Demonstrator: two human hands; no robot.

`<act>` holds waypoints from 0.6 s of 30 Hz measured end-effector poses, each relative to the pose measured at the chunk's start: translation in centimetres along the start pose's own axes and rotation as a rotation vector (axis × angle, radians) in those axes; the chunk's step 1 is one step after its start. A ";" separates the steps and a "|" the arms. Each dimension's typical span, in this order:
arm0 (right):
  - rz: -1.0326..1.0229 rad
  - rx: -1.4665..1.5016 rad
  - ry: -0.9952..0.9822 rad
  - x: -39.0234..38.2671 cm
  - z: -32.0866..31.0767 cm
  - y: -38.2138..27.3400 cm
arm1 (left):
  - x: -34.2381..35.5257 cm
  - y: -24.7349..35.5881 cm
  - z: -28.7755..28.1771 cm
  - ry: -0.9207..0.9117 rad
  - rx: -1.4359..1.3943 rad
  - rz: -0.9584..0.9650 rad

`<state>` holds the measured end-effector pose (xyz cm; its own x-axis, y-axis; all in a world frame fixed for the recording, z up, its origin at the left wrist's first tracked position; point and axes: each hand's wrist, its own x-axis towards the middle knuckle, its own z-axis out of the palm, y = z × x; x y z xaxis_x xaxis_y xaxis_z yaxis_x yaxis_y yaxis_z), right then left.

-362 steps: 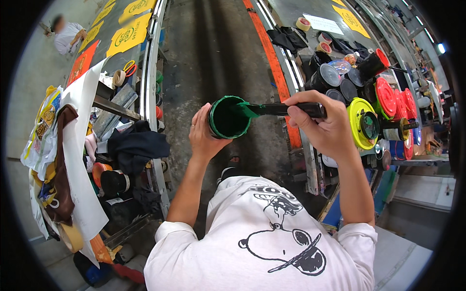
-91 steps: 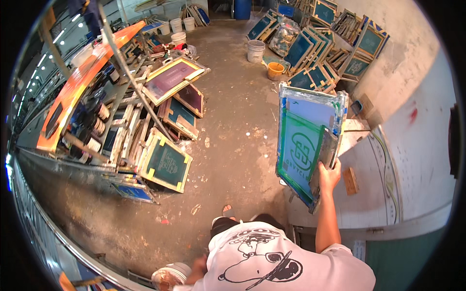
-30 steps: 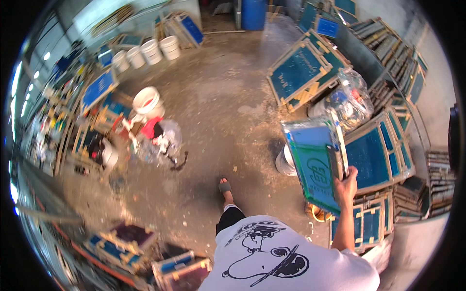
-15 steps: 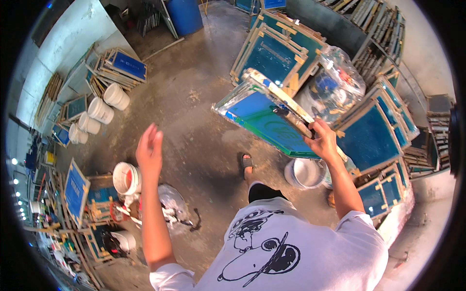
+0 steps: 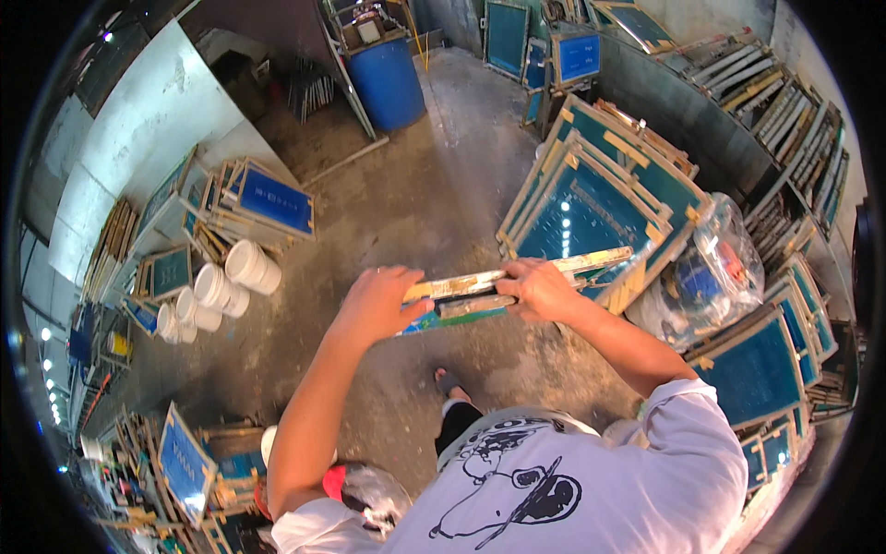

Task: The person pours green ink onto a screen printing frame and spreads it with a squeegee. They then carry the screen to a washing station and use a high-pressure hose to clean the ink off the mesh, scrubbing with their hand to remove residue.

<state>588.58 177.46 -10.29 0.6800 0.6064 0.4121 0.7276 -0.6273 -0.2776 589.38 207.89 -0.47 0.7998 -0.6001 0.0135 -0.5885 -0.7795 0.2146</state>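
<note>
A wooden screen-printing frame [image 5: 461,284] is held edge-up in front of my body, its paint-stained top bar running left to right. My left hand [image 5: 374,305] grips the bar's left end, thumb on the near side and fingers over the far side. Near the bar's middle, my right hand [image 5: 540,288] is closed over the frame. A shorter wooden strip [image 5: 475,306], possibly a squeegee, lies along the near side, with its right end under my right fingers. Below it shows a sliver of blue-green mesh [image 5: 415,324]; the rest of the mesh is hidden.
Large teal screen frames [image 5: 591,208] lean in a stack ahead right, beside a clear plastic bag [image 5: 706,277]. More frames [image 5: 752,369] stand at the right. White buckets [image 5: 221,291] line the left side below blue-meshed frames [image 5: 275,198]. A blue barrel [image 5: 386,85] stands at the back.
My left hand has come in from the left and taken hold of the frame. The frame has swung from the right to in front of me and turned edge-up. My view has shifted.
</note>
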 end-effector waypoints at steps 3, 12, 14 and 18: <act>-0.010 -0.020 -0.013 8.5 2.6 4.8 | 5.1 -8.0 -0.5 -0.099 -0.097 -0.108; 0.062 -0.077 -0.091 26.5 7.9 18.7 | 24.2 -28.0 -2.6 -0.196 -0.094 0.043; 0.072 -0.072 -0.087 29.7 8.6 22.9 | 29.1 -31.3 -3.0 -0.191 -0.120 0.073; 0.063 -0.029 -0.066 35.8 11.1 32.7 | 39.6 -38.0 -2.4 -0.276 -0.099 0.057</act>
<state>637.71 184.04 -14.22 0.7292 0.5958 0.3367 0.6813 -0.6782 -0.2754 643.68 214.14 -5.71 0.6955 -0.6792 -0.2345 -0.6062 -0.7299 0.3159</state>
